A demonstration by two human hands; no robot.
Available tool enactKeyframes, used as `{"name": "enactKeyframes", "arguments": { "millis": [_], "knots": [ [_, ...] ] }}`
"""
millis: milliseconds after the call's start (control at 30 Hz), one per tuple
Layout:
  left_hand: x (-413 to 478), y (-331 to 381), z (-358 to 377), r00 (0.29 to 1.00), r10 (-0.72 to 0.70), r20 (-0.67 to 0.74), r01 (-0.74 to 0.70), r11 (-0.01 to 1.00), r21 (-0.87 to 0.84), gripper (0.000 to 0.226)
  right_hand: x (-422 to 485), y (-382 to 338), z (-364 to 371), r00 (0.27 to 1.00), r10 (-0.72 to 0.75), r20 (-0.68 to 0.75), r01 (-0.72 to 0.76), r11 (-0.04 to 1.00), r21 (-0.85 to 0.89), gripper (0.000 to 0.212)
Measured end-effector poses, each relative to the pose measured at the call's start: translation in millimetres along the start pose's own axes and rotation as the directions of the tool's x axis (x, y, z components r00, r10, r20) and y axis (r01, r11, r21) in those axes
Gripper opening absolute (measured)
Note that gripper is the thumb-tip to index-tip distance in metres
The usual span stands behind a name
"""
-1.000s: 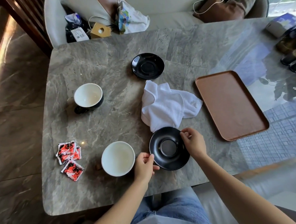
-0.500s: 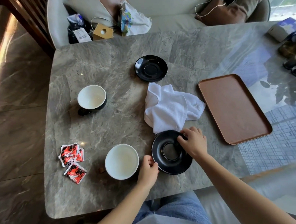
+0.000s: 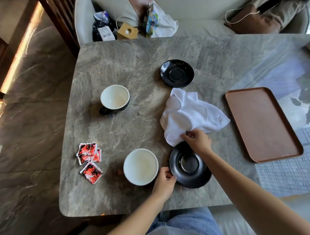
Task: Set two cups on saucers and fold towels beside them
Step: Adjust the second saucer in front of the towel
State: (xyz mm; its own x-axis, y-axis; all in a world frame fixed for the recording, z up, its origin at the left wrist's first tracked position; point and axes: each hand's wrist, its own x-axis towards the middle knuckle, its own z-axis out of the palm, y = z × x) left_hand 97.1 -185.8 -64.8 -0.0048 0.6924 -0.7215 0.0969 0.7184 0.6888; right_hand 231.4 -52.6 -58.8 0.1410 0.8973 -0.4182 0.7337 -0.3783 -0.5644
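A black saucer (image 3: pixel 190 173) lies near the table's front edge, its far rim partly under a crumpled white towel (image 3: pixel 187 115). My left hand (image 3: pixel 164 182) pinches the saucer's left rim. My right hand (image 3: pixel 197 140) pinches the towel's near corner just above the saucer. A white-lined cup (image 3: pixel 140 167) stands right beside the saucer on its left, touching my left hand. A second cup (image 3: pixel 114 99) with a black handle sits further back on the left. A second black saucer (image 3: pixel 177 73) lies empty behind the towel.
A brown tray (image 3: pixel 263 124) lies at the right on the grey marble table (image 3: pixel 129 130). Three red sachets (image 3: pixel 89 159) lie at the front left. A sofa with bags and a small cardboard box (image 3: pixel 127 31) runs behind the table.
My right hand left the saucer's far rim and moved up to take the towel's corner. My left hand stayed at the saucer's left rim.
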Motion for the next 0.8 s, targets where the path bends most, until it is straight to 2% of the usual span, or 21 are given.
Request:
{"name": "enactKeyframes", "arguments": {
  "millis": [100,267,533,667,800],
  "knots": [
    [0,-1,-1,1.000,-0.012,0.011,0.012,0.999,-0.046,0.012,7,-7,4,0.999,0.016,-0.036,-0.013,0.997,0.075,0.036],
    [-1,-2,-5,0.999,-0.021,0.025,0.023,0.997,-0.070,0.013,6,-9,7,0.999,-0.038,0.018,0.038,0.999,-0.017,0.019],
    [-10,6,-11,0.996,-0.015,0.084,0.024,0.994,-0.105,0.013,-6,-2,7,0.991,-0.132,0.023,0.134,0.986,-0.103,0.018],
    [-15,-1,-22,0.984,-0.092,0.155,0.105,0.991,-0.082,0.009,-14,2,6,0.967,-0.253,0.006,0.248,0.942,-0.226,0.028],
    [-27,-21,-53,0.964,-0.184,0.192,0.214,0.966,-0.148,0.013,-23,3,12,0.913,-0.406,-0.023,0.378,0.868,-0.321,0.019]
  ]
}}
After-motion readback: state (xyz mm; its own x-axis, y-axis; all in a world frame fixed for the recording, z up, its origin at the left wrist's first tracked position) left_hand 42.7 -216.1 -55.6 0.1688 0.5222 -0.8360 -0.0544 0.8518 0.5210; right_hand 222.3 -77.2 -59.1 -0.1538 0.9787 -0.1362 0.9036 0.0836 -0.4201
